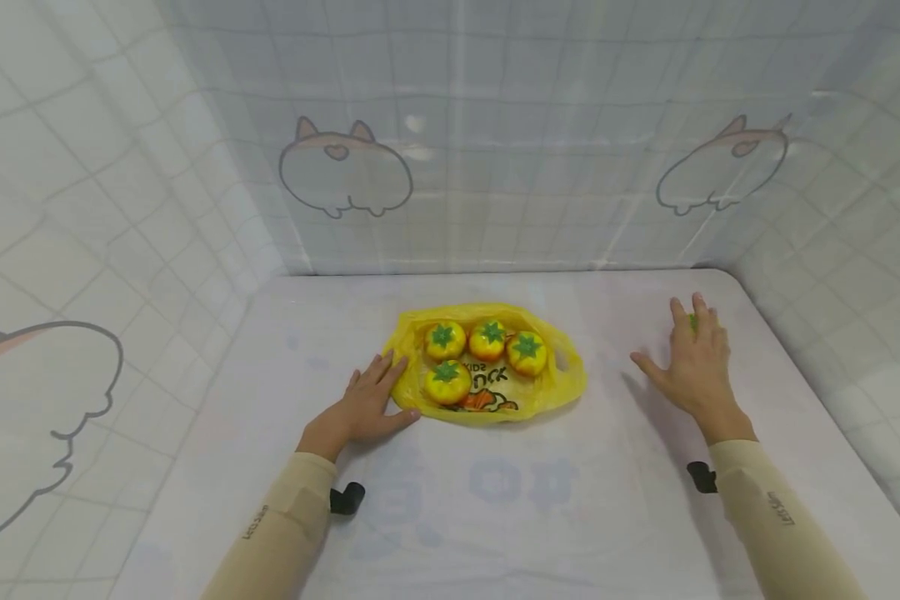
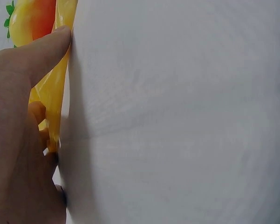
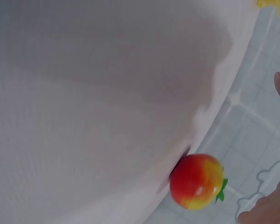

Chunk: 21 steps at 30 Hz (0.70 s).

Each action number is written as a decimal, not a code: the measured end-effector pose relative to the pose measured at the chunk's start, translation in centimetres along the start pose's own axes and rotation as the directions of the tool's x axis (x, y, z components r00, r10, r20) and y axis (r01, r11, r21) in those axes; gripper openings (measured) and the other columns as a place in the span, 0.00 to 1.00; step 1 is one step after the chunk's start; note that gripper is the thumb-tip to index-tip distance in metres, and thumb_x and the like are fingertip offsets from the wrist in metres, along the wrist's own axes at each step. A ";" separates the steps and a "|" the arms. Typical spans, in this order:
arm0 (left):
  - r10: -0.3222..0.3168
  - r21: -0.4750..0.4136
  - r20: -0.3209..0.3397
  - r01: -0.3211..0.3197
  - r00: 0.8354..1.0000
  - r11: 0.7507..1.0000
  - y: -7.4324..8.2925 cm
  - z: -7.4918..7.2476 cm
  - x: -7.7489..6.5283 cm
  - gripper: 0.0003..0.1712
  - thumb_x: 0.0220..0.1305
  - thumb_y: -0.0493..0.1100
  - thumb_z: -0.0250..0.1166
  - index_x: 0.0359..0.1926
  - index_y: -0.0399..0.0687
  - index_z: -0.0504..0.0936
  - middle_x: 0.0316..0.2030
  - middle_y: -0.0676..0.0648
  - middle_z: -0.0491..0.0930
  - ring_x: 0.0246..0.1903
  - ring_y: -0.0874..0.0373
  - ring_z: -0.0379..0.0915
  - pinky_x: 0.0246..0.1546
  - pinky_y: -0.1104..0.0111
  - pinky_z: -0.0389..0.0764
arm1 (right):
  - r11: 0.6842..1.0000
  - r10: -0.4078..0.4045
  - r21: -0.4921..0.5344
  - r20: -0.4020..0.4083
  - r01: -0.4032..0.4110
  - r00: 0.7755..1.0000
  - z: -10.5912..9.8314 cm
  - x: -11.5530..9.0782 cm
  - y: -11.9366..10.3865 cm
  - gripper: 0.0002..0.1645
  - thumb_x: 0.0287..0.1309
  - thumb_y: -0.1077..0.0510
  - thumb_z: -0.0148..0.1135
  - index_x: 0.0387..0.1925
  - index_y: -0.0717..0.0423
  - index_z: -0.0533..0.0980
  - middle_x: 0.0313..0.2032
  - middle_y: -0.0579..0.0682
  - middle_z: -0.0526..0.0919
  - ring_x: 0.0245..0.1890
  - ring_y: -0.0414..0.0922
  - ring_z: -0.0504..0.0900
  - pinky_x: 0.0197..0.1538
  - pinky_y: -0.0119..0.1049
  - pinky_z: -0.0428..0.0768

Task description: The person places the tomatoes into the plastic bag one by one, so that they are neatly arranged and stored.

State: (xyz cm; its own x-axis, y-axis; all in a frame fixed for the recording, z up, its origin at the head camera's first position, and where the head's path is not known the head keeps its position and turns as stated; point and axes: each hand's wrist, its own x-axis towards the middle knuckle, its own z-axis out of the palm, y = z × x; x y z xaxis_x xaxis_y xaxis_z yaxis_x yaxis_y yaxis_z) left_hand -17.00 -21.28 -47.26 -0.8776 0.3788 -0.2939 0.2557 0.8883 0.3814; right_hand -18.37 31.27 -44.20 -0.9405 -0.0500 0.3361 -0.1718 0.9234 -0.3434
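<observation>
A yellow plastic bag (image 1: 562, 385) with printed letters lies flat in the middle of the table. On it sit several yellow and red toy persimmons (image 1: 447, 382) with green leafy tops. My left hand (image 1: 369, 403) rests at the bag's left edge, fingers extended and thumb (image 2: 51, 49) along its near side. Far to the right, my right hand (image 1: 696, 367) is spread over another persimmon (image 3: 196, 181), which stands on the table. In the head view the fingers hide most of that fruit. The right wrist view shows a gap between hand and fruit.
The table (image 1: 435, 533) has a pale cover. White tiled-pattern walls (image 1: 457, 208) with cartoon dog drawings stand at the back and both sides. The right-hand persimmon is near the table's right back corner.
</observation>
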 end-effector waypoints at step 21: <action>-0.007 -0.007 0.007 0.007 1.000 1.000 0.2 -0.2 -0.4 0.58 0.67 0.75 0.57 0.84 0.55 0.42 0.83 0.41 0.34 0.81 0.41 0.29 0.77 0.39 0.36 | 0.959 0.270 0.078 0.060 -0.274 0.961 -1.1 0.9 4.8 0.71 0.62 0.40 0.68 0.79 0.65 0.28 0.79 0.72 0.29 0.72 0.82 0.43 0.69 0.80 0.48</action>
State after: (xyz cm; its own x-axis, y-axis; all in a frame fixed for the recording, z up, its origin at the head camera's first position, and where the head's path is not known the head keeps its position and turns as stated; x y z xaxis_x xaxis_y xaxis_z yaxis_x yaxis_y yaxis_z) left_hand -16.73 -21.31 -46.92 -0.8762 0.3746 -0.3031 0.2468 0.8891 0.3855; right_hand -19.74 36.04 -44.59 -0.9677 0.1784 0.1782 0.0701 0.8691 -0.4896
